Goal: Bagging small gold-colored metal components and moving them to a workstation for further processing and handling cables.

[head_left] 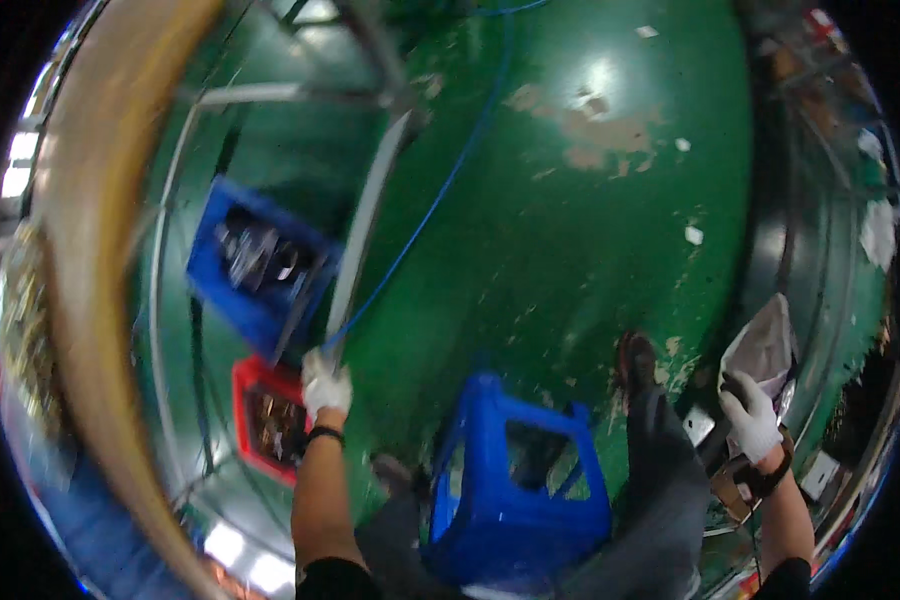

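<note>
My left hand (326, 386), in a white glove, is closed at the lower end of a grey metal bar (369, 215) of a frame. A thin blue hose (443, 195) runs down to the same spot; whether the fingers hold the hose or the bar is unclear. On the right, the gloved fingers of my right hand (753, 418) are bent against a light grey, sheet-like piece with a pointed top (763, 345). Blur hides the exact grip there.
Left of the bar, a blue crate (210, 262) holds shiny dark pieces; a red crate (242, 410) stands nearer. A blue plastic stool (515, 505) is between my legs. A tan table edge (95, 250) curves along the left. Cluttered metal racking (838, 190) lines the right. White scraps dot the green floor (570, 270).
</note>
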